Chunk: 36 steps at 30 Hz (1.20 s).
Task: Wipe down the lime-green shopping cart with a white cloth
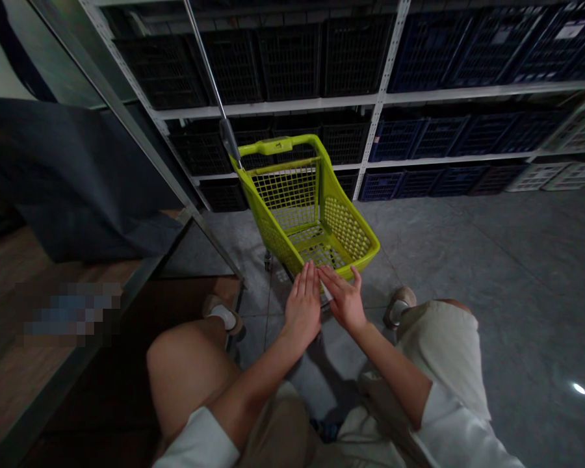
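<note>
A lime-green plastic shopping cart with a basket of open mesh stands in front of me, its handle at the far side. My left hand is at the cart's near end, back upward, fingers stretched out and side by side. Beside it, my right hand has its fingers extended toward the left fingertips, one finger raised near the rim. A small white piece, perhaps a label, shows at the edge of my right hand. The hands hide most of it, and its fixing to the cart cannot be made out.
White metal shelving with rows of black crates and blue crates runs behind the cart. A metal pole rises at its handle. A wooden-topped bench with dark cloth stands left. Grey tile floor extends right.
</note>
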{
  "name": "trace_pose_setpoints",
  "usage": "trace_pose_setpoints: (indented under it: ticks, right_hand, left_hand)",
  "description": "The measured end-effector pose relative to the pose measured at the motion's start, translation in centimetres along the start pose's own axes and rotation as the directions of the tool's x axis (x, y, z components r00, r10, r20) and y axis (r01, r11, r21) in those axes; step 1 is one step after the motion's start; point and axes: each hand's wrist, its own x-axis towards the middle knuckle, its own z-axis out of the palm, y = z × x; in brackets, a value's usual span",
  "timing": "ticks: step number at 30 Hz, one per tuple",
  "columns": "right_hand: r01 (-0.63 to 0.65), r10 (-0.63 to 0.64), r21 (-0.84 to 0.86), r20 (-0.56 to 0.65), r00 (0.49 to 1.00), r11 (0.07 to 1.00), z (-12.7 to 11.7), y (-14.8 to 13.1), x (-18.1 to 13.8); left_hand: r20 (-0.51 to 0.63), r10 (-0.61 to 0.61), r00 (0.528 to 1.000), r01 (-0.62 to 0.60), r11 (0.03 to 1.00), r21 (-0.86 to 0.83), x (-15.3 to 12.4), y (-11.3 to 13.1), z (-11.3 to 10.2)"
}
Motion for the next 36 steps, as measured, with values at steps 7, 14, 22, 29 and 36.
trace_pose_setpoints:
  ticks: [7,14,22,29,36]
  right_hand:
    - [-0.009,0.006,-0.174,-0.018,1.0,0.985,-4.8,12.5,-0.9]
    - [-0.184,0.153,-0.211,-0.155,0.976,0.96,-3.9,12.6,-0.7]
    - [-0.067,0.067,0.002,-0.072,0.995,0.998,0.7,-0.6,0.6]
    - [0.117,-0.113,-0.078,0.055,0.992,0.99,-2.5,6.7,-0.6]
    - [-0.088,0.071,-0.218,-0.083,0.994,0.972,-5.1,15.8,-0.8]
  left_hand:
    - [0.064,-0.003,0.998,-0.003,0.996,0.087,0.0,0.2,-0.5]
    - [0.057,0.022,0.998,-0.023,0.999,0.033,0.1,0.4,-0.7]
    - [0.026,0.005,1.0,-0.004,1.0,-0.018,-0.1,0.0,-0.2]
    - [-0.014,0.012,1.0,-0.012,1.0,-0.003,-0.2,-0.2,-0.2]
    - [0.067,0.019,0.998,-0.022,0.999,0.043,0.0,0.2,-0.5]
